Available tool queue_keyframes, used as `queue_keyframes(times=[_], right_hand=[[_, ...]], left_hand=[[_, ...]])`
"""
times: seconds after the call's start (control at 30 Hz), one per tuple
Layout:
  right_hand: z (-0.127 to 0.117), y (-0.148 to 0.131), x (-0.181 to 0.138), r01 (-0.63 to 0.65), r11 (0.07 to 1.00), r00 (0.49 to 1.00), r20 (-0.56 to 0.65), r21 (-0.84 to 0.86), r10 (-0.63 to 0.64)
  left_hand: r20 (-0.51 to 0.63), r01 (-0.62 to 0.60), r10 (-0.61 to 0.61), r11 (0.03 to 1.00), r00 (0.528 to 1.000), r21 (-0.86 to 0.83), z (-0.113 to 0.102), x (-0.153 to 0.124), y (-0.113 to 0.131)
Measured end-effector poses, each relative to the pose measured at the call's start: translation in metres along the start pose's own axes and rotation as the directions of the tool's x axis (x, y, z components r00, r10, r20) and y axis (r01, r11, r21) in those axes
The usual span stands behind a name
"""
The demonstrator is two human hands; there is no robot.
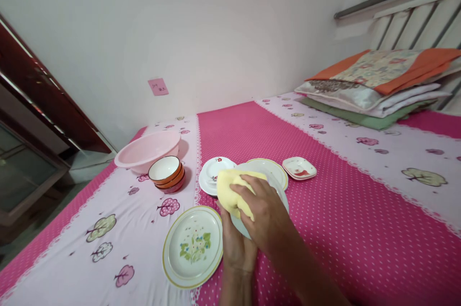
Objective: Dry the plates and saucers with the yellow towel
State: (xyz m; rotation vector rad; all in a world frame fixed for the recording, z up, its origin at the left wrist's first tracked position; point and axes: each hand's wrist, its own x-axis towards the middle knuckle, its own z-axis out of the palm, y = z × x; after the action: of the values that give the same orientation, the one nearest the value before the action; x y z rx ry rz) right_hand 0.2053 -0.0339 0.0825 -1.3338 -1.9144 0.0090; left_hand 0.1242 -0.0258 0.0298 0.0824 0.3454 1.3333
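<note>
My right hand [264,207] is closed on a bunched yellow cloth [228,186] and presses it against a white plate [282,195]. From below, my left hand [236,243] grips that plate at its near left side; the cloth and my right hand cover much of its surface. Just left of my left wrist, a plate with a yellow rim and green leaf print [194,248] lies on the bedspread. Behind the cloth sit a stack of small white plates with red flowers [219,164] and another yellow-rimmed plate [268,166], partly hidden.
Stacked orange-brown bowls [167,174] stand at left, in front of a pink basin [147,150]. Small square dishes [299,169] lie to the right. Folded cushions and bedding [374,85] are piled at the far right by the white headboard [425,18]. A wall [234,32] rises behind the bed.
</note>
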Motion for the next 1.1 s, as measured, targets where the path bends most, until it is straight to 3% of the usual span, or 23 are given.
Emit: queue_keyframes(times=[0.23,0.43,0.67,0.8,0.9,1.0,1.1], right_hand=[[-0.006,0.029,0.004,-0.058,0.998,0.986,-0.16,-0.034,0.051],[-0.018,0.056,0.004,-0.137,0.99,0.972,-0.196,-0.029,0.129],[-0.026,0.063,0.002,-0.316,0.947,0.948,-0.017,0.054,0.318],[-0.031,0.056,0.003,-0.4,0.916,0.909,0.143,0.026,0.393],[-0.03,0.05,0.003,-0.364,0.931,0.909,0.226,0.023,0.35],[-0.023,0.044,-0.001,-0.248,0.967,0.937,0.27,0.06,0.224],[-0.016,0.039,-0.009,-0.106,0.984,0.969,0.239,0.144,0.069]], left_hand=[[0.112,-0.032,0.019,0.993,0.994,0.113,-0.012,0.0,-0.007],[0.19,-0.005,-0.031,0.982,0.981,0.189,-0.022,0.003,0.006],[0.256,-0.024,-0.004,0.994,0.967,0.108,-0.039,0.011,0.029],[0.207,-0.158,0.137,0.984,0.969,0.086,-0.037,0.013,0.042],[0.168,-0.243,0.231,0.969,0.958,0.051,-0.038,0.015,0.052],[0.16,-0.231,0.229,0.973,0.96,-0.005,-0.047,0.02,0.063],[0.149,-0.21,0.217,0.976,0.965,-0.065,-0.056,0.024,0.072]])
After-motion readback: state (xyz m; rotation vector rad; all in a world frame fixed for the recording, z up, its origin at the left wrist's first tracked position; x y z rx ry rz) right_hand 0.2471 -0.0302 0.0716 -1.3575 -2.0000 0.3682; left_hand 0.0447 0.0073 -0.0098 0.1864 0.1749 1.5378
